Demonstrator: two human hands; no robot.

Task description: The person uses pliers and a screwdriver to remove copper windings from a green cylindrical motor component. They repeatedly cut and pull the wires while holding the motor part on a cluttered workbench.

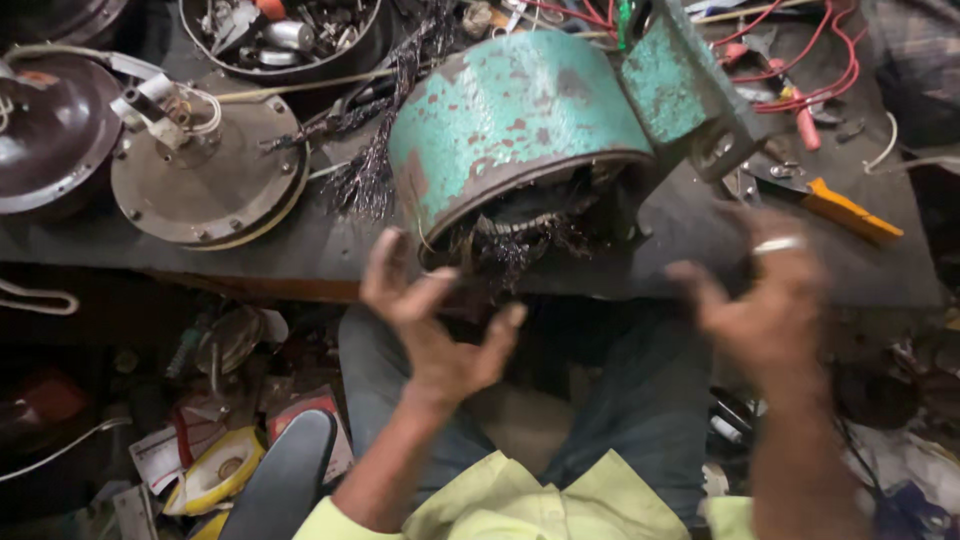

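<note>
My left hand point(435, 325) and right hand point(765, 300) hover open, palms up, holding nothing, just below the teal rusted motor housing point(515, 115) lying tilted at the edge of the dark workbench point(300, 255), frayed windings point(520, 235) hanging out.

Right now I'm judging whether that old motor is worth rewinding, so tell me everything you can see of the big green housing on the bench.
The big green cylindrical metal motor housing lies on its side at the front edge of the dark workbench, open end toward the person. Its turquoise paint is chipped, with rusty brown patches. A flat green mounting foot sticks up at its right. Dark frayed wire windings spill from the opening. The left hand and right hand hover open just below it, neither touching.
</note>
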